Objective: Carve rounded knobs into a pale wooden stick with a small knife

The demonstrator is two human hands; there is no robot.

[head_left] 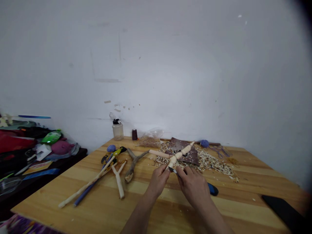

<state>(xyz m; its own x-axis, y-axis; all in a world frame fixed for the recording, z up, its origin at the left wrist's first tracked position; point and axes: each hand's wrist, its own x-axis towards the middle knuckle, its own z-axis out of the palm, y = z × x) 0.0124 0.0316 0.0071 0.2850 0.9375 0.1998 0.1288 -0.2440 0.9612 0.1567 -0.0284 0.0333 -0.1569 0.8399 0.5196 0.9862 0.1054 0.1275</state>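
Note:
My left hand [158, 182] is closed round the near end of a pale, peeled stick [179, 154] with notches cut along it; the stick points away and to the right. My right hand [194, 184] is closed on a knife, whose dark blade [172, 169] rests against the stick just beside my left fingers. The knife's handle is mostly hidden under my hand. Beyond both hands lie many wood shavings [214, 162] and a dark brown sheet [193, 156]. A blue and black rounded object [213, 189] shows by my right wrist.
Forked sticks [118, 182] and long rods [85, 188] lie left on the wooden table [234, 211]. A bottle [118, 131], thread spool [134, 135] and plastic bag [149, 139] stand near the wall. Blue yarn [204, 143] lies behind; a black flat object [282, 208] is at right.

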